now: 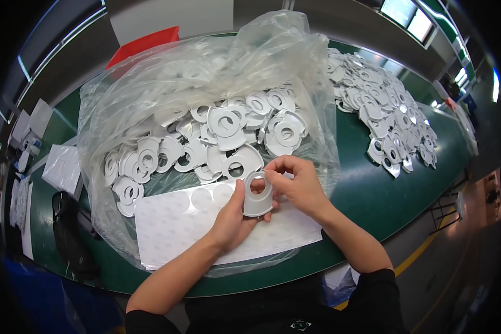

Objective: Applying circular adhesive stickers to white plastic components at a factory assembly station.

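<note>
Left hand (231,214) grips grey holed plate (258,195) upright, long axis vertical; right hand (298,183) pinches its top rim, fingers closed.

The flat part with a round hole (258,195) is seen to be pale grey-white, as are the like parts heaped in the clear, colourless plastic bag (150,106) and those spread in the loose pile (389,117) to the right. The worktop (367,189) is recorded as dark green, and the sheet (178,228) lying on it as white with a fine regular pattern of small grey marks and faint round outlines. A red object (145,44) is noted at the far edge, a black item (67,234) at the left, and black sleeves (378,295) are noted on the person.
</note>
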{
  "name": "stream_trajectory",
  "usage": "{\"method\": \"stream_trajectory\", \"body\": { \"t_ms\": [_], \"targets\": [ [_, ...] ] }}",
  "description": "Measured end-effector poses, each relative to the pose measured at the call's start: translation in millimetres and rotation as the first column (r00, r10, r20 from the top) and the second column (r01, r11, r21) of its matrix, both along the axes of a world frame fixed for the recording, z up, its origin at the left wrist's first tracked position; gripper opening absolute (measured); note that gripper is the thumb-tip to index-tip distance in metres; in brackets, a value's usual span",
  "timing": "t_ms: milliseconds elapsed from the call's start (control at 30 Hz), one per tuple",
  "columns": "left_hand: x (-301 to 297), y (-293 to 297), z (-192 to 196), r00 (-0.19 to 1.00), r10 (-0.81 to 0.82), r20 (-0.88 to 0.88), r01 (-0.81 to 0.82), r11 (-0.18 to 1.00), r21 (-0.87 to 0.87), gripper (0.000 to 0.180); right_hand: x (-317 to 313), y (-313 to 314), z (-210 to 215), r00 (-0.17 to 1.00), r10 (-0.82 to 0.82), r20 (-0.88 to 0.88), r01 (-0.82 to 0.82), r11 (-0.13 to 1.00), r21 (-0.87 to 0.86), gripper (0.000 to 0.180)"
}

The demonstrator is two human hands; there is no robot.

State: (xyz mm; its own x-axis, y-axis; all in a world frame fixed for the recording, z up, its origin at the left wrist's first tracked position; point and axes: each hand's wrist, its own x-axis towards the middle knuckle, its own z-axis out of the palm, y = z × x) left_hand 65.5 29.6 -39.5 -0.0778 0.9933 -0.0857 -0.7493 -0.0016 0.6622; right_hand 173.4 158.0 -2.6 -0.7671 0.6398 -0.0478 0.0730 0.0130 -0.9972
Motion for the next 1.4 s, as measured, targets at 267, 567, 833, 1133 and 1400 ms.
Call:
{"method": "stream_trajectory", "body": {
  "t_ms": [267,567,833,1133,1400],
  "targets": [
    [4,2,2,0.999,-0.044,0.006,0.044,0.999,-0.015,0.055,-3,-15,11,0.987,-0.099,0.125,0.083,0.988,0.128,0.019],
    [-1,0,-1,0.991,-0.025,0.132,0.028,0.999,-0.024,0.053,5,-11,10,0.982,-0.134,0.134,-0.005,0.69,0.724,0.035],
    [-2,0,7,0.987,-0.06,0.147,0.081,0.986,-0.145,0.055,16,-3,25,0.982,0.032,0.186,-0.13,0.831,0.541,0.024],
    [-3,0,7,0.991,-0.102,0.087,0.116,0.975,-0.188,0.057,11,-5,7,0.987,-0.07,0.144,-0.038,0.775,0.631,0.014],
    [-3,-6,15,0.999,0.01,-0.054,-0.01,1.0,0.0,0.062,22,43,22,0.982,-0.184,0.047,0.178,0.977,0.114,0.017]
  ]
}}
